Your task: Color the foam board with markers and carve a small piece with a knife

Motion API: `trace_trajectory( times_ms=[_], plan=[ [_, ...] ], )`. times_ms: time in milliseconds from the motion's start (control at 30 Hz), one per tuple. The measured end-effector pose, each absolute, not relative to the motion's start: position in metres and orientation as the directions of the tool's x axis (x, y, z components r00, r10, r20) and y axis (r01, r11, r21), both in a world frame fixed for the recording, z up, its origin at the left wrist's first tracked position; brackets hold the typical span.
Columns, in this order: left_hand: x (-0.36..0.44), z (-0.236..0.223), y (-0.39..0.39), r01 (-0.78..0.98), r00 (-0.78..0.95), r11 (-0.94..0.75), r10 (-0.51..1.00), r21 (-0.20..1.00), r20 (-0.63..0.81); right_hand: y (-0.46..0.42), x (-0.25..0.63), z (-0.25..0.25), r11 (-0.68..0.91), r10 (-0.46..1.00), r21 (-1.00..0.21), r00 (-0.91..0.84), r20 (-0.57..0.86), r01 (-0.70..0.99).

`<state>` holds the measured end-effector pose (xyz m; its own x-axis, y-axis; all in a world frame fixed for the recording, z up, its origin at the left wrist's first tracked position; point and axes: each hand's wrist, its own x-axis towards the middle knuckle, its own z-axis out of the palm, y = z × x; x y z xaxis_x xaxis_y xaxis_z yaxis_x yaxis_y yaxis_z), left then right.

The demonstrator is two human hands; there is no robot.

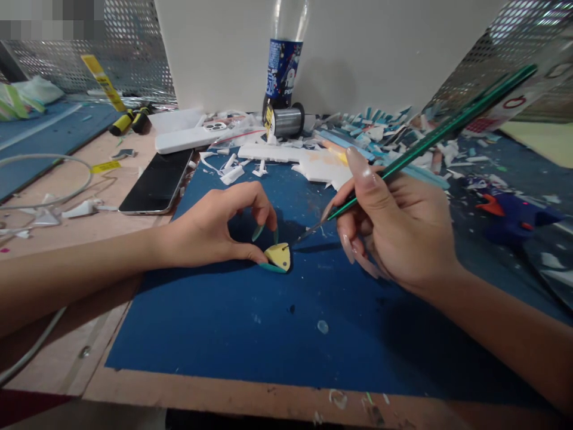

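My left hand (215,224) pinches a small yellow piece (278,255) with a rounded edge between thumb and fingertips, low over the blue mat (250,334). Dark marks show on the face of the piece. A slim paintbrush (430,143) with a shiny green handle is held pen-like in my right hand (398,221). Its thin tip points left and down and meets, or almost meets, the right upper edge of the yellow piece; actual contact is hard to tell.
A black-screened phone (156,182), a white phone (190,138), a wire spool (287,121) and a soda bottle (284,68) lie or stand behind. White and blue scraps (371,131) clutter the back. On the right lies a dark blue glue gun (514,212) with its cord.
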<state>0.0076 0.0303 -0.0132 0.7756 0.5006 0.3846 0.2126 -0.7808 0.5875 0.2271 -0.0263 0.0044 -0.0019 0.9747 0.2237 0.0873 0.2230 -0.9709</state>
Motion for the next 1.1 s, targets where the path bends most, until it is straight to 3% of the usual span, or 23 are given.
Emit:
trace_trajectory(
  times_ms=[567, 933, 1100],
  plan=[
    [0.007, -0.013, 0.03, 0.207, 0.774, -0.78, 0.5, 0.591, 0.389, -0.028, 0.225, 0.006, 0.259, 0.966, -0.96, -0.024, 0.258, 0.108],
    [0.008, -0.012, 0.029, 0.225, 0.777, -0.765, 0.514, 0.603, 0.363, -0.024, 0.227, 0.003, 0.289, 0.957, -0.957, -0.039, 0.288, 0.023],
    [0.009, -0.012, 0.029, 0.205, 0.781, -0.757, 0.508, 0.62, 0.363, -0.02, 0.235, 0.008, 0.376, 0.924, -0.922, 0.038, 0.381, 0.093]
  ],
)
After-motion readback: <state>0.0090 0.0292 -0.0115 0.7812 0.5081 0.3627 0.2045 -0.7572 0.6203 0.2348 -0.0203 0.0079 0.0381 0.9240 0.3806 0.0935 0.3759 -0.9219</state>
